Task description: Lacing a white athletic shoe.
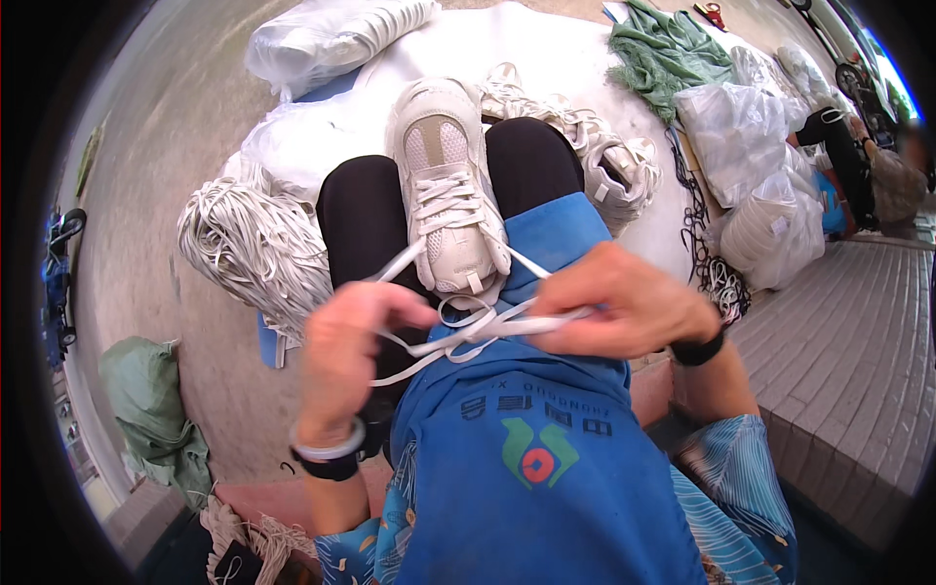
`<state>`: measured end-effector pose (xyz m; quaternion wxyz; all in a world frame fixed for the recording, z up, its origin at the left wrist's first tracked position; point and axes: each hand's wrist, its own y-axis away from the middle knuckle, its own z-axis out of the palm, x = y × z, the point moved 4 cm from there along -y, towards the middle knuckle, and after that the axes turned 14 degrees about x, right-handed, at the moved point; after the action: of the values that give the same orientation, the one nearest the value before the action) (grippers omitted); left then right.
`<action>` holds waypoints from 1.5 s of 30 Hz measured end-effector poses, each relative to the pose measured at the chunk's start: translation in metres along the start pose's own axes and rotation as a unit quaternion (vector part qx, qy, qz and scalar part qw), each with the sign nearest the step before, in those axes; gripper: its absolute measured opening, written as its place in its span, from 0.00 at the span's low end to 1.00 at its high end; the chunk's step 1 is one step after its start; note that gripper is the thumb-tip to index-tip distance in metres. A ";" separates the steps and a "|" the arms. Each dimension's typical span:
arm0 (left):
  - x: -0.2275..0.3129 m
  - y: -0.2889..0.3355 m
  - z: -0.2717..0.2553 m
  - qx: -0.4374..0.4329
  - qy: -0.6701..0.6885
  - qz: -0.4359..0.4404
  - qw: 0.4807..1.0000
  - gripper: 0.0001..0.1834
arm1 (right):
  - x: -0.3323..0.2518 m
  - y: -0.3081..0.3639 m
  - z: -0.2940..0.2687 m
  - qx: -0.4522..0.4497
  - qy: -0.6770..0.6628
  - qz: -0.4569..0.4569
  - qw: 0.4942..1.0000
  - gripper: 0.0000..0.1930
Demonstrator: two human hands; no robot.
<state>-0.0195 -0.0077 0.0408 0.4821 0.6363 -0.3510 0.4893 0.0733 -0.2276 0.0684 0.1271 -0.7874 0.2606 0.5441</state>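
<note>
A cream sneaker (450, 195) lies between my knees, its toe pointing away and its heel toward me. White laces (448, 200) cross its front, and the two long ends run back past the heel. Behind the heel they meet in a loose tangle of loops (473, 327) over the blue apron (546, 390). My right hand (624, 302) is closed on several strands of the shoelace. Slightly blurred, my left hand (366, 331) has its fingers curled round the lace on the other side, the thumb and forefinger pointing at the loops.
More cream sneakers (624, 175) stand beyond my right knee. A big bundle of white laces (253, 244) lies left. Plastic bags (726, 136), green cloth (668, 54) and dark cords (697, 210) are at right. A green sack (151, 409) sits left; another person (838, 156) sits far right.
</note>
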 end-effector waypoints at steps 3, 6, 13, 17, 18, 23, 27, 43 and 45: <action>-0.004 0.001 -0.068 0.040 0.330 -0.026 0.943 0.14 | -0.002 0.027 -0.054 0.132 -0.114 -0.064 0.983 0.10; 0.003 0.022 -0.171 0.066 0.421 0.022 0.904 0.17 | 0.009 0.067 -0.108 0.359 -0.289 0.010 0.887 0.15; 0.032 0.100 -0.326 0.206 0.291 0.179 0.917 0.31 | 0.036 0.155 -0.246 0.472 -0.465 -0.099 0.742 0.13; 0.030 0.142 -0.424 0.405 0.280 0.171 0.854 0.33 | 0.070 0.210 -0.293 0.591 -0.440 -0.134 0.662 0.12; 0.032 0.159 -0.447 0.397 0.286 0.170 0.856 0.29 | 0.076 0.214 -0.297 0.590 -0.438 -0.144 0.663 0.13; 0.035 0.145 -0.380 0.481 0.144 0.099 0.859 0.23 | 0.054 0.164 -0.223 0.576 -0.409 -0.078 0.703 0.13; 0.042 0.126 -0.364 -0.123 0.215 -0.124 0.961 0.27 | 0.054 0.098 -0.091 0.470 -0.249 0.124 0.838 0.17; 0.014 0.020 -0.093 0.189 -0.096 0.123 0.970 0.21 | 0.086 0.019 0.095 0.201 -0.689 0.354 0.600 0.10; 0.003 0.010 -0.053 0.156 -0.052 0.093 0.982 0.19 | 0.087 0.015 0.099 0.182 -0.704 0.338 0.597 0.10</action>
<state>-0.0429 0.0406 0.0495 0.3103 0.6929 -0.3529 0.5468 0.0110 -0.2157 -0.0476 0.2187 0.0243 0.4315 0.8748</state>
